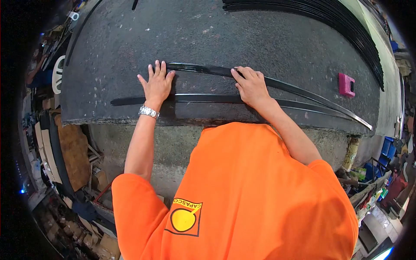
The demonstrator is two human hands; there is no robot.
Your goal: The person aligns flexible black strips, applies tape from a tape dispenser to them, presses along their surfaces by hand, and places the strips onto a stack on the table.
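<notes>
A long, glossy black strip (299,89) lies across the dark worktable, its right end near the front edge. Fingers bent, my right hand (252,86) grips this strip near its middle, thumb and fingertips on its edges. Spread flat on the tabletop, my left hand (157,86) has its fingertips just beside the strip's left end. A second black strip (208,98) runs closer to the table's front edge, passing beneath both wrists and forearms. A metal-banded watch (149,112) is on my left wrist.
A bundle of black strips (320,19) lies along the far right of the worktable (117,52). A pink tool or block (346,84) sits at the right. Brown board (71,151) and cluttered scraps stand at floor level on the left. Blue bins (387,148) are lower right.
</notes>
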